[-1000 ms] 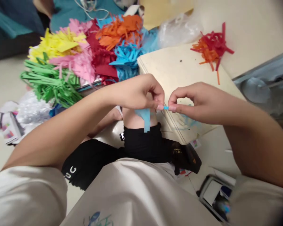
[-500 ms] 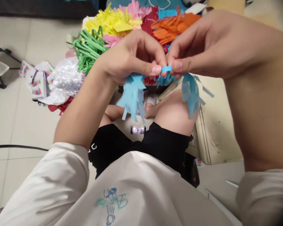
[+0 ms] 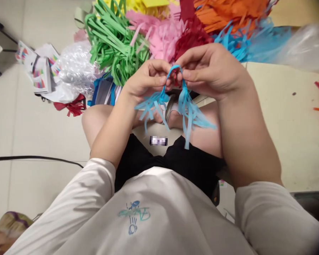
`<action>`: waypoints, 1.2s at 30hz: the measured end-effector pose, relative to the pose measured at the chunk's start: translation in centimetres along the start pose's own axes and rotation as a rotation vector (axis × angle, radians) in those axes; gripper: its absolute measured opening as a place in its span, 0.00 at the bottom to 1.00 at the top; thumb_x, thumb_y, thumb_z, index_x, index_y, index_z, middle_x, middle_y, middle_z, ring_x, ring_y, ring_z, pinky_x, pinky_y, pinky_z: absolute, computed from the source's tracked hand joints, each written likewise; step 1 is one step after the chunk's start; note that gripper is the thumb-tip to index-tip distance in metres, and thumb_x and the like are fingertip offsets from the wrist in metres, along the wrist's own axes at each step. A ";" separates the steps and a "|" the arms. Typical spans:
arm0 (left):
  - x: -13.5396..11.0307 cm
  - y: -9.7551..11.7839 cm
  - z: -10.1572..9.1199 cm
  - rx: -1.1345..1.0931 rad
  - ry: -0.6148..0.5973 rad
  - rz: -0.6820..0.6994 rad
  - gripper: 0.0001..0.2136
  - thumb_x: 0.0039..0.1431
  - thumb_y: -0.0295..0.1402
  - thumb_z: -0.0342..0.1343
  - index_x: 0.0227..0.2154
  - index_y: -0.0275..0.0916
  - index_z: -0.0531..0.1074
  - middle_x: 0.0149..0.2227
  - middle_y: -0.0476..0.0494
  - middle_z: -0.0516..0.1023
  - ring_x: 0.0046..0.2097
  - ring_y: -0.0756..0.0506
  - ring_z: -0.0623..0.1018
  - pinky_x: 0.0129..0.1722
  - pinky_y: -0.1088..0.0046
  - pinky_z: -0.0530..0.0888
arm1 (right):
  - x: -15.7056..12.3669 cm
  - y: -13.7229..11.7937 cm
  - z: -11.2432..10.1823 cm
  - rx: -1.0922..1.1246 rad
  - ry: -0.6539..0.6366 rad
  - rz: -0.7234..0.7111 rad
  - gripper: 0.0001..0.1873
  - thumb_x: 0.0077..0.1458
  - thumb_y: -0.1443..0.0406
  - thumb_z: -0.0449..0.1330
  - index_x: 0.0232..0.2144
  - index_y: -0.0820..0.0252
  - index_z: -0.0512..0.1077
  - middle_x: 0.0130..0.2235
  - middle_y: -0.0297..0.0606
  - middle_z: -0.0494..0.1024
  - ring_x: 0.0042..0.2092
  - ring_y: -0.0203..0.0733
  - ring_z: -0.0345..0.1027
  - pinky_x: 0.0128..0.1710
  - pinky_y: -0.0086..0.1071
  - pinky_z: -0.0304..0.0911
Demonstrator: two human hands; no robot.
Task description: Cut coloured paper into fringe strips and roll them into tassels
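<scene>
We had a blue paper tassel (image 3: 175,67) between our two hands, raised over our lap and in front of the heaped paper. Its narrow middle band arched upward between our fingertips, and a fringed bunch hung down from either end, the strips at the right fanning out over our bare thigh. Our left hand (image 3: 150,79) was pinched narrow, thumb and forefinger closed on the band just above the left-hand bunch. Our right hand (image 3: 211,72) was likewise narrow, its thumb and fingers gripping the band near the top of the right-hand bunch. The two sets of fingertips were close together, with the arch between them. Beyond our hands we saw green strips (image 3: 117,46), pink strips (image 3: 159,33), dark red strips (image 3: 192,39), orange strips (image 3: 231,14) and a blue fringed pile (image 3: 234,44), all lying against one another. Crinkled clear plastic (image 3: 76,69) lay to the left beside some printed papers (image 3: 41,74), with a small red bunch (image 3: 71,105) just below it. Our black shorts (image 3: 194,161) and white shirt (image 3: 164,209) filled the space nearest us.
</scene>
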State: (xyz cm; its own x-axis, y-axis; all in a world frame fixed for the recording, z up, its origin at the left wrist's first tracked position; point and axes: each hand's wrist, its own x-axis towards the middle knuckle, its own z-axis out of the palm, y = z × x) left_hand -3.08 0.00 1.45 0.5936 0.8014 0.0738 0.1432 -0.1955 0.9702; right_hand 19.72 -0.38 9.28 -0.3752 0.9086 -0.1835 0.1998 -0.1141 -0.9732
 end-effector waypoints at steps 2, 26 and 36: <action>-0.2 -0.3 0.6 0.138 -0.018 -0.028 0.50 0.61 0.84 0.43 0.60 0.44 0.78 0.41 0.44 0.83 0.56 0.42 0.81 0.55 0.55 0.76 | 0.0 0.4 0.0 0.059 -0.180 -0.035 0.32 0.45 0.50 0.86 0.47 0.56 0.83 0.39 0.28 0.84 0.41 0.36 0.77 0.44 0.38 0.73; 0.1 -0.5 1.1 -0.478 0.241 0.019 0.27 0.37 0.59 0.84 0.30 0.47 0.82 0.37 0.47 0.86 0.38 0.43 0.87 0.38 0.67 0.86 | -0.4 1.5 1.3 0.121 -0.157 -0.263 0.22 0.46 0.57 0.87 0.44 0.50 0.90 0.38 0.36 0.87 0.35 0.39 0.81 0.37 0.31 0.82; -0.4 1.0 1.1 -0.517 0.228 0.048 0.16 0.54 0.41 0.84 0.34 0.46 0.81 0.40 0.48 0.85 0.40 0.44 0.86 0.45 0.62 0.90 | -0.9 1.2 1.5 0.121 -0.091 -0.304 0.18 0.48 0.58 0.86 0.40 0.52 0.89 0.39 0.36 0.85 0.33 0.37 0.76 0.32 0.32 0.75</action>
State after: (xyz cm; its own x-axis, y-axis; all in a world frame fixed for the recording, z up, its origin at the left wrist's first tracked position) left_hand -2.31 -1.09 2.11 0.3960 0.9113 0.1127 -0.3197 0.0218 0.9473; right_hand 18.94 -1.89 8.06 -0.4818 0.8692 0.1110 -0.0403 0.1046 -0.9937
